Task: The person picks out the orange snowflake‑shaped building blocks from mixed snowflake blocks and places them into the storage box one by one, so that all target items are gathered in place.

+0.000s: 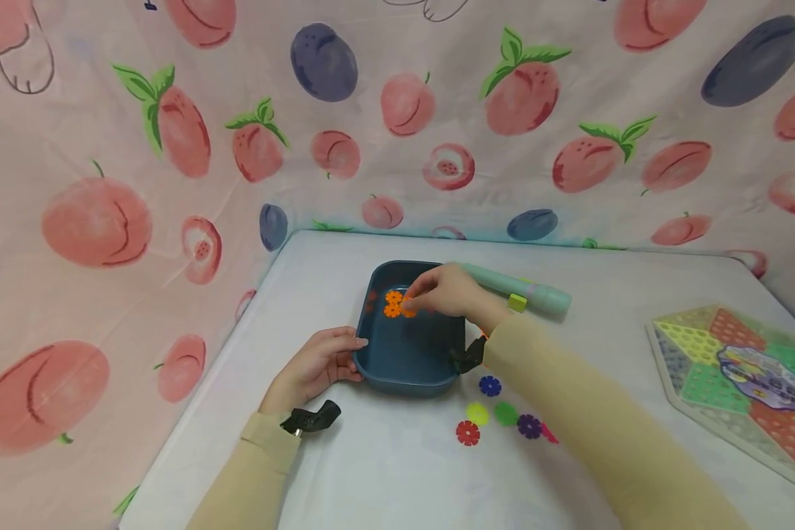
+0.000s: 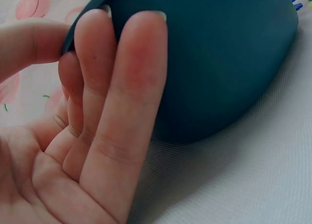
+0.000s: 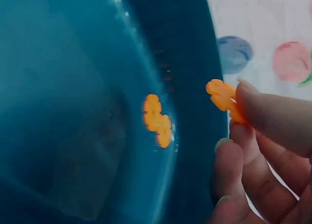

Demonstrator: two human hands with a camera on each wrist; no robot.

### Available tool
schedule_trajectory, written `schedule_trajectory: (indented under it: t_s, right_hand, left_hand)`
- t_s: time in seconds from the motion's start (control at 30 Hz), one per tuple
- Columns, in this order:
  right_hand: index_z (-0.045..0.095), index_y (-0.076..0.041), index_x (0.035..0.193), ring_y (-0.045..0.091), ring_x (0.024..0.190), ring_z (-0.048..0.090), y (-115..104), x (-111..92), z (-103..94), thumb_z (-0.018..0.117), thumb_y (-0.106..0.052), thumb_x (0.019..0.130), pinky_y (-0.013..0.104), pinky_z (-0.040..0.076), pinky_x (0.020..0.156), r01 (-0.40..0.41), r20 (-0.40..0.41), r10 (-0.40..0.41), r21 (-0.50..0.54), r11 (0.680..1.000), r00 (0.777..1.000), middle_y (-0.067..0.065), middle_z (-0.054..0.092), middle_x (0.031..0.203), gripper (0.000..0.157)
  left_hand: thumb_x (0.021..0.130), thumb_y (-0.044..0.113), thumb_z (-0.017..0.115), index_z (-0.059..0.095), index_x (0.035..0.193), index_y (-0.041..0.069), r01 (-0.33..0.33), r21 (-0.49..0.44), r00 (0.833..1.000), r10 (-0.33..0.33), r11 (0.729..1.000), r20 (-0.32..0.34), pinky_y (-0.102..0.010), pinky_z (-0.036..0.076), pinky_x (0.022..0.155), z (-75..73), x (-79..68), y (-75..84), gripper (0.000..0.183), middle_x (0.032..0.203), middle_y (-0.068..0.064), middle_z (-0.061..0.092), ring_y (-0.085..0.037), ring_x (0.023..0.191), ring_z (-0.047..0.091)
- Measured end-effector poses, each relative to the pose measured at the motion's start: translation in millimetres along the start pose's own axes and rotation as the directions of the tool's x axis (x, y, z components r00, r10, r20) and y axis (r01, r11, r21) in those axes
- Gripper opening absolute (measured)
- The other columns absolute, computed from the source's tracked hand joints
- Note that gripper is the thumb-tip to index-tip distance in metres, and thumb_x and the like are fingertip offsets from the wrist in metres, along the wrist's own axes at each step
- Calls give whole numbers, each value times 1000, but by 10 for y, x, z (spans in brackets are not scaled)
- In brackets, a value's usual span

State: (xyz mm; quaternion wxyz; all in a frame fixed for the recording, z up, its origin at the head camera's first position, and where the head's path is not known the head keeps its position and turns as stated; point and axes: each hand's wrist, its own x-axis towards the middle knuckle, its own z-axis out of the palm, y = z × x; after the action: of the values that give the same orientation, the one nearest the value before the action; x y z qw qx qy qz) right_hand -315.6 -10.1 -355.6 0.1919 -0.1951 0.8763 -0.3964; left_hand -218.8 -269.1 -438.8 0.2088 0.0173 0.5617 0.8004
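The head view placed the right hand [image 1: 452,289] over the far part of a dark blue bin [image 1: 407,353] but partly hid the orange flower [image 3: 222,93] there, which the right wrist view showed pinched, free edge pointing up and left, its seen length slanting down to the thumb. The bin's long axis ran near to far, and the left wrist view showed the left hand [image 1: 321,361] gripping its outer side wall.
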Motion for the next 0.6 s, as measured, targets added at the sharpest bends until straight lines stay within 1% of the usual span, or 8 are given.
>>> schedule_trajectory:
  t_s: [0.2,0.4,0.47,0.6]
  right_hand:
    - [79,-17,93,21,75,69,-7,114,112,85,-33,85,37,56,74,-24,9,25,-142,990,1000,-2,73,84,19]
    - [76,-15,86,18,69,68,-66,183,193,86,-32,85,35,55,76,-54,25,64,-293,954,998,-2,71,77,20]
    - [76,-16,85,16,68,67,-85,205,213,86,-32,85,35,55,77,-60,23,71,-316,947,997,-1,71,75,19]
    - [75,-15,84,16,68,68,-105,253,272,87,-29,85,35,56,76,-77,0,81,-306,949,997,-1,70,74,19]
  left_hand:
    - [100,6,60,59,91,10,5,1,1000,-5,1000,-8,-34,61,65,-15,2,-8,10,69,-3,62,-13,57,61]
    - [100,6,60,59,92,10,6,0,1000,-6,1000,0,-34,61,65,-13,6,-14,9,69,-4,63,-13,57,61]
    - [100,7,60,60,92,10,5,2,1000,-5,1000,0,-34,61,65,-8,5,-7,9,70,-4,63,-13,57,61]
    - [100,7,60,61,93,10,3,3,1000,-3,1000,0,-34,62,66,3,0,10,7,70,-4,63,-13,57,61]
